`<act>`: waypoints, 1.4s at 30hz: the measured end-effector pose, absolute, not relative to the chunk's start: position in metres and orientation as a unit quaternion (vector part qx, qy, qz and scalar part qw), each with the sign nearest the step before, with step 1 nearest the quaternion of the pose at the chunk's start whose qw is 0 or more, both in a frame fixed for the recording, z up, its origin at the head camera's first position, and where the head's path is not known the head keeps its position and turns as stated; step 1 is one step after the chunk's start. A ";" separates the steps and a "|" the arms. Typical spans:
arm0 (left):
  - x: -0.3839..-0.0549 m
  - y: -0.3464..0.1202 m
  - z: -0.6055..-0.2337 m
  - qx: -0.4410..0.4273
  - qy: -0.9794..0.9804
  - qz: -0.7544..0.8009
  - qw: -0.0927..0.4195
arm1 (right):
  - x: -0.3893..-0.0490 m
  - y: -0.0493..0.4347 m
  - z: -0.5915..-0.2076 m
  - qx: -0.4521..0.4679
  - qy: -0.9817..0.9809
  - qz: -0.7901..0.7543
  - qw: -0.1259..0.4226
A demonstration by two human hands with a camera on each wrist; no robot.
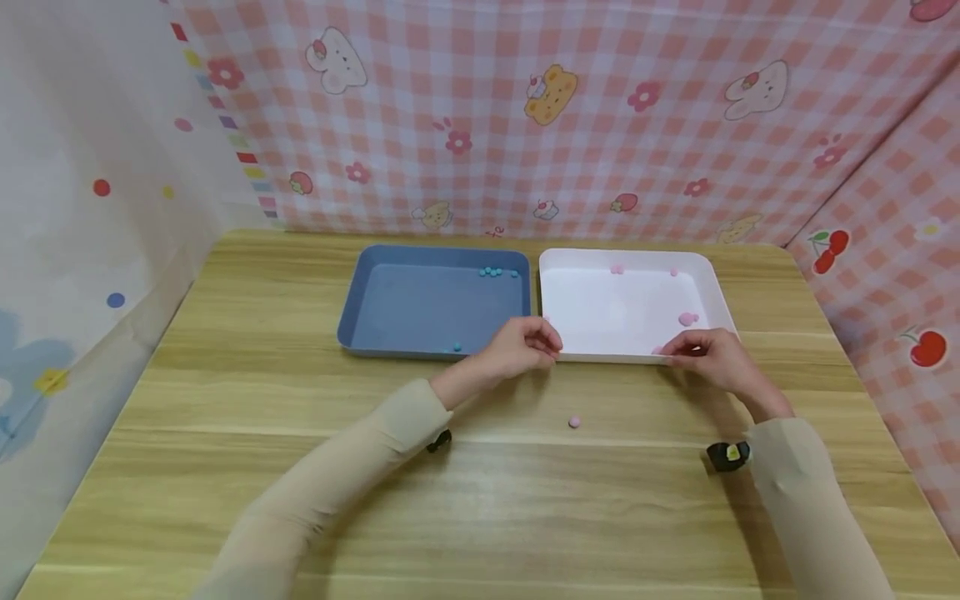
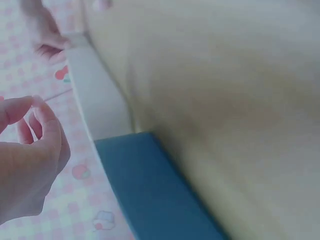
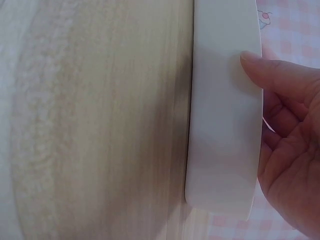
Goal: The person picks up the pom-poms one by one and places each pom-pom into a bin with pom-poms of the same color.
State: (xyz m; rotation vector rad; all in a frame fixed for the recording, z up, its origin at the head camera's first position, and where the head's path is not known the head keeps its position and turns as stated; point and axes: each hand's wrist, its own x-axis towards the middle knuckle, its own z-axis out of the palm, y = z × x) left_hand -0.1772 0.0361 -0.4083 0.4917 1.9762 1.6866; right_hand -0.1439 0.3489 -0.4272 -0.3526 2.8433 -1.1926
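At the near right part of the white tray [image 1: 607, 358], my right hand [image 1: 708, 358] grips the front rim. In the right wrist view its thumb [image 3: 252, 62] lies on the outer wall, with the other fingers behind the rim. My left hand [image 1: 521, 346] is at the tray's near left corner, fingers bent. The left wrist view has its thumb and index fingertips [image 2: 49, 112] close together above the rim; whether a small pink piece is between them is unclear. Several pink pieces [image 1: 686, 319] lie in the white tray. One pink ball [image 1: 574, 422] sits on the table before it.
Left of the white tray stands a blue-grey tray [image 1: 435, 308] with several small teal balls [image 1: 491, 272] inside. Both trays stand on a wood-grain table [image 1: 480, 500], near its back edge. Pink checked cloth [image 1: 480, 108] hangs behind.
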 end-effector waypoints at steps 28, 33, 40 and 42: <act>-0.248 0.103 -0.383 0.059 0.720 0.672 0.164 | -0.144 0.343 -0.429 -0.121 0.914 -0.388 0.008; -0.248 0.106 -0.380 0.054 0.718 0.674 0.169 | -0.144 0.346 -0.428 -0.120 0.913 -0.391 0.006; -0.245 0.105 -0.380 0.074 0.714 0.675 0.170 | -0.145 0.351 -0.431 -0.115 0.913 -0.392 0.010; -0.241 0.102 -0.381 0.094 0.718 0.666 0.180 | -0.144 0.350 -0.430 -0.114 0.913 -0.391 0.011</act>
